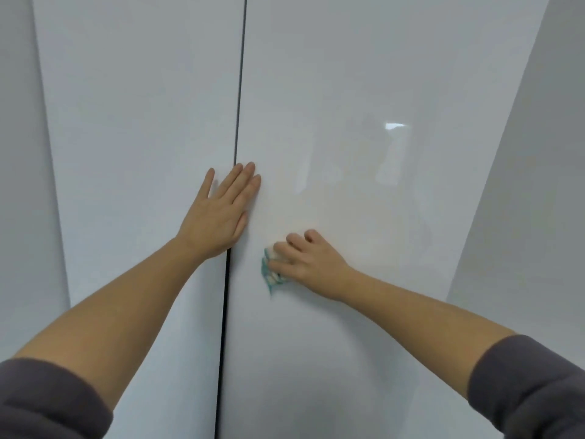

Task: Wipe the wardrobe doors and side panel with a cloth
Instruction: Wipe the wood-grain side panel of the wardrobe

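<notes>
Two glossy white wardrobe doors fill the view, the left door [139, 128] and the right door [364, 90], split by a dark vertical gap [236, 128]. My left hand [218, 213] lies flat with straight fingers across that gap, palm on the left door and fingertips on the right one. My right hand [308, 261] presses a small teal and white cloth [270, 275] against the right door, just right of the gap and below my left hand. Its fingers are curled over the cloth, which mostly hides beneath them.
A white side panel or wall [531, 185] runs down the right edge of the wardrobe, and another pale surface [22, 153] flanks the left. A bright window reflection [394, 125] shows on the right door.
</notes>
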Motion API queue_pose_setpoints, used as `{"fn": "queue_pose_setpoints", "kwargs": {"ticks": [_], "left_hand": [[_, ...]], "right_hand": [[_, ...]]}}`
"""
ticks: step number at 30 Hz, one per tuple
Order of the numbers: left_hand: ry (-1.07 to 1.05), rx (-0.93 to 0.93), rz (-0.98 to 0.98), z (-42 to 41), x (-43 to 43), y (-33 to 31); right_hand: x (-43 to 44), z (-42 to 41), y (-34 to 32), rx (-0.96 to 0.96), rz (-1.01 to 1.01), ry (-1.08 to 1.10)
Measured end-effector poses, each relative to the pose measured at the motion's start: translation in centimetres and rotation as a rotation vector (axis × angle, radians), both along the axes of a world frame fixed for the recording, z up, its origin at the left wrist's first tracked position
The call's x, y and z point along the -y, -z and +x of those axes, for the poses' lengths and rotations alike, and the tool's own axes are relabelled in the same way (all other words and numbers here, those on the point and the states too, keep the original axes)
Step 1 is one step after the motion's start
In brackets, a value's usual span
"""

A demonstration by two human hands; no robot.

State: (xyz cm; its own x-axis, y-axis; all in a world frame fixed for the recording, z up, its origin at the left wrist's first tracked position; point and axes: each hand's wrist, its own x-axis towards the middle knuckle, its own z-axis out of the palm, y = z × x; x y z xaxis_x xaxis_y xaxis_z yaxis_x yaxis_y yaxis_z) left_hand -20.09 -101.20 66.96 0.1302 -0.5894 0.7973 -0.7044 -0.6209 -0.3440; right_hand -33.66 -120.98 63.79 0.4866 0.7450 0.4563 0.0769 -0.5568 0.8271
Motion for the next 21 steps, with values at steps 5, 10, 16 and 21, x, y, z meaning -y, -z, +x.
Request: {"fn": "queue_pose_setpoints", "kwargs": {"ticks": [5, 10, 16, 21], "left_hand": [[-0.020, -0.010, -0.039, 1.1, -1.1, -0.7], [0.002, -0.060, -0.093, 2.6, -1.2, 0.5], [0.048, -0.107, -0.118, 2.9, -0.9, 0.8], [0.063, -0.152, -0.091, 2.7, -1.2, 1.2]], "right_hand": [[-3.0, 3.9, -5.7, 0.261, 0.223, -0.013], [-5.2, 5.9, -1.2, 0.257, 0.268, -0.010], [-5.5, 6.1, 0.6, 0.252, 0.289, -0.041], [-6.1, 5.3, 6.4, 0.112, 0.232, -0.003]]}}
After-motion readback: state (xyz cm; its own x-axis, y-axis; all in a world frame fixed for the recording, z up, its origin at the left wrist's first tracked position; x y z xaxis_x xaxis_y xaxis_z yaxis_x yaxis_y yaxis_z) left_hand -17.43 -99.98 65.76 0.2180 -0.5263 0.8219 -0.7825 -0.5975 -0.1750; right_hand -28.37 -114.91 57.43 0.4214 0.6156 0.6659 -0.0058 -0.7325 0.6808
